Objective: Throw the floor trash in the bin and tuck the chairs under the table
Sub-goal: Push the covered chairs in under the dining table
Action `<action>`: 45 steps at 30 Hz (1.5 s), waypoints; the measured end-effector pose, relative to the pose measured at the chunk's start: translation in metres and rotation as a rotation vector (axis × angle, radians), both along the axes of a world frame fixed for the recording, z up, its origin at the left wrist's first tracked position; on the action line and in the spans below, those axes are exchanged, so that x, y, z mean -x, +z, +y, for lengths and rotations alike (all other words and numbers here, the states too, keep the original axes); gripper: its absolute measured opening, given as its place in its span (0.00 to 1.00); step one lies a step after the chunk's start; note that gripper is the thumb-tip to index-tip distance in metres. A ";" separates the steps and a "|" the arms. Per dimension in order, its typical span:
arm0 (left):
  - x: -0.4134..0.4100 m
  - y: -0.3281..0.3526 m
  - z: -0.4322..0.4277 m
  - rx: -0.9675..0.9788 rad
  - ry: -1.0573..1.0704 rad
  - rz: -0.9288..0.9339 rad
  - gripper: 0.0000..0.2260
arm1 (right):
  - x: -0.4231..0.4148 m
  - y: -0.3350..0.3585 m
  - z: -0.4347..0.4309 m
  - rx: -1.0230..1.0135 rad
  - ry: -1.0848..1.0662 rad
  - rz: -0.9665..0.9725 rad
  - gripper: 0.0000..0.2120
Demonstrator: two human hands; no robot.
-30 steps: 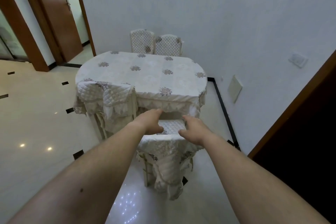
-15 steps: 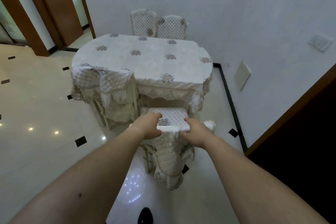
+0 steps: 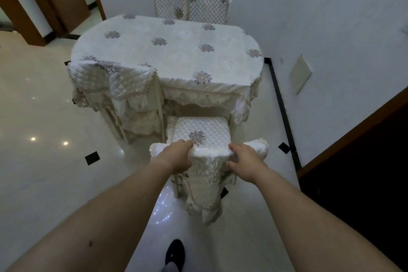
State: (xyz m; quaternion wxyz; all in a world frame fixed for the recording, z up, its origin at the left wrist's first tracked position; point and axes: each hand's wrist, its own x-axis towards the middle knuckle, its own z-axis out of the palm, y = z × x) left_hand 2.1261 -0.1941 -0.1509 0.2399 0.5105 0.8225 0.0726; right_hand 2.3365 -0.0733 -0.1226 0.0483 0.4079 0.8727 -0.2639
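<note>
Head camera view: both hands grasp the top rail of a quilted, cloth-covered chair (image 3: 198, 137), the left hand (image 3: 176, 155) and the right hand (image 3: 245, 159) each with a grip closed over the padded back, fingers curled on the fabric. Compared with a second ago, the chair has slid forward, and its seat front now sits just at the hanging fringe of the worktop (image 3: 167, 51); it looks partly tucked, with more push needed. A second chair (image 3: 114, 86) stands already tucked just to the left, close enough that the draped covers may snag. Two more chairs (image 3: 189, 4) wait at the far side against the wall. A dark shoe (image 3: 175, 254) steps in below. No floor trash or bin shows here.
</note>
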 end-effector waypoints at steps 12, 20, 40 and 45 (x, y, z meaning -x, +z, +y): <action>0.017 -0.016 0.016 -0.065 -0.039 0.024 0.17 | 0.012 -0.016 0.014 -0.022 -0.145 0.115 0.15; 0.032 -0.012 0.023 -0.108 -0.001 -0.019 0.14 | 0.029 -0.019 0.019 -0.045 -0.151 0.140 0.12; 0.086 -0.008 0.079 -0.122 0.002 0.013 0.10 | 0.087 -0.022 0.074 -0.045 -0.178 0.163 0.14; 0.101 -0.005 0.100 -0.124 0.009 0.019 0.09 | 0.103 -0.025 0.097 -0.060 -0.161 0.165 0.13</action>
